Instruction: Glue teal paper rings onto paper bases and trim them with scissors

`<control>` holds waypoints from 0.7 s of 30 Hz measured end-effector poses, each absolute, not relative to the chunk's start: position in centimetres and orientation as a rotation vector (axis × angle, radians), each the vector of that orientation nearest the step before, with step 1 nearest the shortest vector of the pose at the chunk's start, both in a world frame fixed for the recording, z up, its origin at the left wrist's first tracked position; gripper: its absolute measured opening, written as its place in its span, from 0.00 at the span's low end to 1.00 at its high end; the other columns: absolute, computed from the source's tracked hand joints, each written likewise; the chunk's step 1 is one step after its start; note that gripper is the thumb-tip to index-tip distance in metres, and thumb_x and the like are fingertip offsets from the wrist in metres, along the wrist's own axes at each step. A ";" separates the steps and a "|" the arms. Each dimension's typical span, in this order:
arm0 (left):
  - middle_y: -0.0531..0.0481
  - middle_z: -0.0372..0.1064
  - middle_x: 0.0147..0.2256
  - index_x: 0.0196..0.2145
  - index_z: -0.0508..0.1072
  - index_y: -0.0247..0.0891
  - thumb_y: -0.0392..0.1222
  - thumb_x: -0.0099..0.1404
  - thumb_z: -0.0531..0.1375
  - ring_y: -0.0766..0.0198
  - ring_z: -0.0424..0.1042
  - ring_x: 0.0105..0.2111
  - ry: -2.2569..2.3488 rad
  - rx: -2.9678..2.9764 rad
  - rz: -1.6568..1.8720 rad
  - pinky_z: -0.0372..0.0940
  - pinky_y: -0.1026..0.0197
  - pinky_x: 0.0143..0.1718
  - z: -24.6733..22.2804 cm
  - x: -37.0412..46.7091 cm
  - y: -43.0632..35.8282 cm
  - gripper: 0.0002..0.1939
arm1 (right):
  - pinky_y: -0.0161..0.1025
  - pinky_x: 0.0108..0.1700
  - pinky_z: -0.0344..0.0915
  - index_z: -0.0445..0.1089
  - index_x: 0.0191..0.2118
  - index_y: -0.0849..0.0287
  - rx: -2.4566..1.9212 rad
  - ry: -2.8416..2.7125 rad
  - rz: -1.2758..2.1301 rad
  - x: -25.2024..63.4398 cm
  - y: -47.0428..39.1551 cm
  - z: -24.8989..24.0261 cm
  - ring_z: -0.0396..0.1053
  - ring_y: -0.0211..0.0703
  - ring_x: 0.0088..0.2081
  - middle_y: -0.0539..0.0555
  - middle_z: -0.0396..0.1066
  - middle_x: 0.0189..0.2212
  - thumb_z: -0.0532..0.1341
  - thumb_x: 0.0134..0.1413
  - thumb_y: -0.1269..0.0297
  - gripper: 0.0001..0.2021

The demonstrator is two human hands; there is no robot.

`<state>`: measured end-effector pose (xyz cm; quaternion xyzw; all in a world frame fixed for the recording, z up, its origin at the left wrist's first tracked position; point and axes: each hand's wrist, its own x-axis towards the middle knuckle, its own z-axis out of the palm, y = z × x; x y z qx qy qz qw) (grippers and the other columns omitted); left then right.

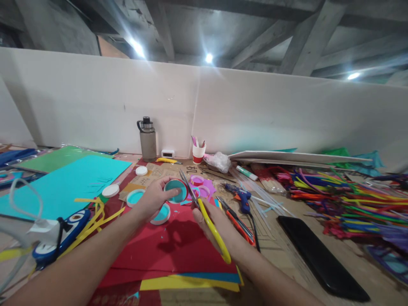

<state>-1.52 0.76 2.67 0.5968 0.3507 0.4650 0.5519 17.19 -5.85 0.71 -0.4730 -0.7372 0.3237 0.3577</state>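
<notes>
My left hand [158, 193] grips a round lid-like ring [176, 191] with a turquoise inside, its thumb pressed over the face. In my right hand [212, 216] is a pair of scissors [208, 225] with yellow handles, blades pointing up and away beside the ring. A small strip of turquoise paper [185, 202] shows near the blades; I cannot tell whether they touch it. Below lie red paper sheets [143, 250] with tiny turquoise scraps. Two white-rimmed lids with turquoise insides, one a lid [135, 197] and one a nearer lid [161, 213], sit by my left hand.
Turquoise card [63, 182] spreads at the left, near a blue power strip [62, 238]. A bottle [148, 140] and a pen cup [199, 153] stand at the back. Rightward lie a glue gun [244, 199], a black phone-like slab [318, 255] and colourful pipe cleaners [344, 191].
</notes>
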 end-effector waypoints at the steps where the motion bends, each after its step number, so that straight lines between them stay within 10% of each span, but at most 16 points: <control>1: 0.52 0.72 0.31 0.35 0.73 0.36 0.40 0.52 0.64 0.65 0.68 0.30 0.831 1.415 1.096 0.61 0.63 0.34 2.7 -1.5 0.8 0.11 | 0.32 0.27 0.51 0.59 0.34 0.58 -1.231 -1.902 0.831 17.2 -5.9 0.8 0.53 0.34 0.26 0.47 0.57 0.26 0.47 0.61 0.47 0.18; 21: 0.51 0.70 0.32 0.37 0.72 0.36 0.42 0.51 0.64 0.65 0.65 0.29 0.948 1.523 0.946 0.60 0.64 0.30 3.7 -2.6 1.0 0.14 | 0.32 0.27 0.49 0.58 0.33 0.57 -1.236 -1.970 0.813 17.5 -5.7 0.8 0.51 0.34 0.24 0.45 0.54 0.23 0.51 0.60 0.51 0.14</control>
